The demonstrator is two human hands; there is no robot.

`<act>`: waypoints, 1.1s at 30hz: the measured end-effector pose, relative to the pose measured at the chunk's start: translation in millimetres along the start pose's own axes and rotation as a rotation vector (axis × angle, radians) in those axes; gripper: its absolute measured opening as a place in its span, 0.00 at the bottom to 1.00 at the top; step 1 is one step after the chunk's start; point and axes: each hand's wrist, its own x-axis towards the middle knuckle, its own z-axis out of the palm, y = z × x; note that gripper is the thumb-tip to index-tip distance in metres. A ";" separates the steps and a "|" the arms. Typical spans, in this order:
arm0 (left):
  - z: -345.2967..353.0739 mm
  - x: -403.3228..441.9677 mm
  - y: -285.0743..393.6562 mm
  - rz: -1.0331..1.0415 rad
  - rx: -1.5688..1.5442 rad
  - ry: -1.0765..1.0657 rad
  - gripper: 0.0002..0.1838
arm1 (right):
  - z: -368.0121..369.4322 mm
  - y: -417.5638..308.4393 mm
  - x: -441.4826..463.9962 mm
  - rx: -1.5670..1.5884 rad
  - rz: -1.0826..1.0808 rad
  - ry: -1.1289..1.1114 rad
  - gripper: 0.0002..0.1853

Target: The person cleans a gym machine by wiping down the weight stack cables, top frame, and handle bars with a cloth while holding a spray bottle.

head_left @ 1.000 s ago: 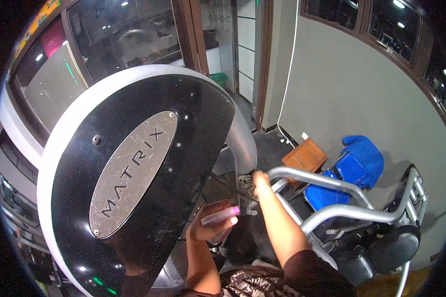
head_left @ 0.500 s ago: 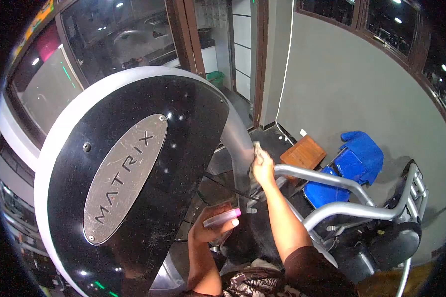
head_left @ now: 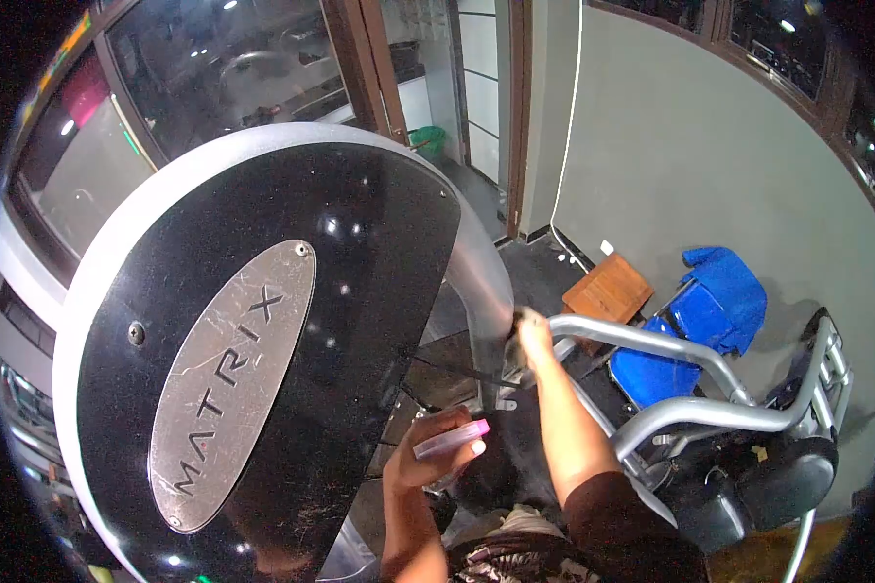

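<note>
My left hand [head_left: 428,455] is wrapped round a clear bottle [head_left: 444,440] with a pink cap, low in front of my body. Farther forward, my right hand [head_left: 533,335] is closed on a crumpled cloth [head_left: 517,361], partly hidden behind the fingers. The cloth is against the grey metal post [head_left: 488,282] of the exercise machine. To the left stands the machine's large black panel [head_left: 360,253] with a silver rim and an oval MATRIX plate [head_left: 233,384].
Curved silver bars [head_left: 651,342] and black pads [head_left: 787,476] lie to the right. Beyond them are a blue chair [head_left: 656,364] with a blue cloth [head_left: 729,291] and a wooden stool [head_left: 608,290]. A green bin [head_left: 427,142] stands near the door.
My right hand has moved up along the post with the cloth, then back down a little. My left hand still holds the bottle. The view has shifted slightly.
</note>
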 end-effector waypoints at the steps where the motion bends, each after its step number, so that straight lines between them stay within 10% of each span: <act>1: -1.0 2.8 -3.2 0.036 -0.002 -0.007 0.11 | 0.8 20.7 41.6 0.042 -0.224 -0.097 0.17; 5: -3.2 6.9 2.5 0.049 0.081 -0.028 0.11 | -11.5 -144.2 27.2 0.234 -0.267 -0.315 0.17; 9: -8.0 5.9 7.6 -0.014 0.057 -0.013 0.13 | -1.3 -156.1 21.0 0.034 -0.481 -0.307 0.14; 19: -18.0 5.3 15.8 -0.012 0.112 -0.041 0.11 | 10.0 92.5 -1.6 -0.362 -0.430 0.054 0.10; 24: -26.4 12.6 23.1 0.248 0.100 -0.083 0.08 | 28.6 -38.7 -15.3 -0.273 0.023 0.080 0.15; 30: -30.1 19.5 28.6 0.408 0.121 -0.104 0.08 | 25.4 -163.8 -37.7 -0.103 -0.485 -0.044 0.15; 33: -16.5 16.4 21.6 0.414 0.151 -0.100 0.08 | -12.7 -187.4 -63.4 0.063 -0.377 -0.266 0.18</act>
